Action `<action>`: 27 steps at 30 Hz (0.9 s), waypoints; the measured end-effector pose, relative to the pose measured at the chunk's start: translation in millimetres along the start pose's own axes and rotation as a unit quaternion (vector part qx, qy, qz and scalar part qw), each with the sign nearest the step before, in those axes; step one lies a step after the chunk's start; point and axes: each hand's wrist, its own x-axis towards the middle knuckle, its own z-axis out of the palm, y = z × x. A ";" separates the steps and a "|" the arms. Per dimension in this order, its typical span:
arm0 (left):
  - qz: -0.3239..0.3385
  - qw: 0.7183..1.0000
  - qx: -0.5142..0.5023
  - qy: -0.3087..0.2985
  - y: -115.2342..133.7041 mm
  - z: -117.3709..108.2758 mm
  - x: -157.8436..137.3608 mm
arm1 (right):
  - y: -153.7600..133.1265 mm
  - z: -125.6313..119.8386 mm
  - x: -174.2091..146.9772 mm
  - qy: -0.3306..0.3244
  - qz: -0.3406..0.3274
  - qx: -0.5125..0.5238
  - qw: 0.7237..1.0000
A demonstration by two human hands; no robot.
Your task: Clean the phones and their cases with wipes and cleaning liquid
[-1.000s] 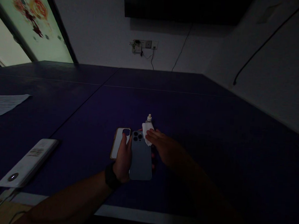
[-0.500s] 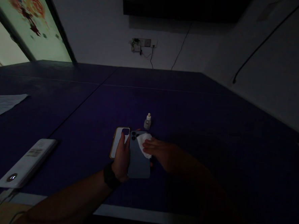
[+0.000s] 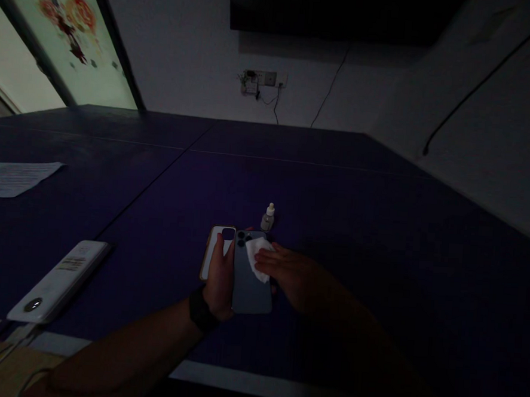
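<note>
gripping a blue-grey phone [image 3: 250, 296] with its back up, the left hand [image 3: 219, 276] has its thumb along the left edge and fingertips showing past the right edge. the right hand [image 3: 292, 276] lies over the phone, its fingers laid flat on a folded white cloth [image 3: 256, 255] that covers part of the back just below the cameras. the phone is over the purple table [image 3: 357, 228], between a phone case [image 3: 210, 255] on its left and a small dropper bottle [image 3: 267, 222] standing just beyond.
</note>
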 end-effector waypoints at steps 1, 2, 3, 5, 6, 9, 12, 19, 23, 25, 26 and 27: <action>-0.001 1.000 0.000 0.002 0.6 0.4 0.0 | 0.5 -3.3 -0.5 0.007 0.013 -0.010 1.000; -0.001 1.000 -0.001 0.005 1.1 1.3 0.0 | 0.0 -6.3 -0.5 0.009 0.014 -0.012 1.000; 0.000 1.000 -0.003 0.008 1.5 2.5 -0.2 | -1.2 -9.1 -0.1 0.001 -0.001 -0.003 1.000; 0.000 1.000 -0.004 0.013 1.8 5.0 -0.9 | -4.0 -13.0 0.9 -0.035 -0.033 0.030 0.998; -0.002 1.000 -0.003 0.014 1.9 5.9 -1.4 | -4.8 -14.0 1.3 -0.047 -0.032 0.038 0.998; -0.012 1.000 0.004 0.012 1.9 6.2 -2.2 | -3.7 -12.7 1.7 -0.016 0.025 0.004 1.000; -0.005 1.000 0.001 0.015 2.0 3.7 -0.8 | -2.9 -12.3 1.2 -0.023 0.006 0.011 1.000; -0.023 0.999 0.025 -0.007 -0.2 0.9 -2.5 | -5.6 -26.7 -1.3 0.144 0.214 0.178 0.950; -0.016 1.000 0.010 0.002 -0.8 7.0 -4.2 | -1.7 -5.3 6.6 0.283 0.351 0.347 0.822; -0.012 1.000 0.003 0.009 -0.7 9.5 -4.1 | -0.5 6.9 9.6 0.288 0.363 0.380 0.801; -0.011 1.000 0.004 0.011 -0.6 10.1 -4.0 | -0.5 11.0 10.5 0.288 0.368 0.381 0.798; -0.013 1.000 0.005 0.011 -0.6 10.4 -3.9 | -1.0 13.6 10.9 0.289 0.371 0.373 0.800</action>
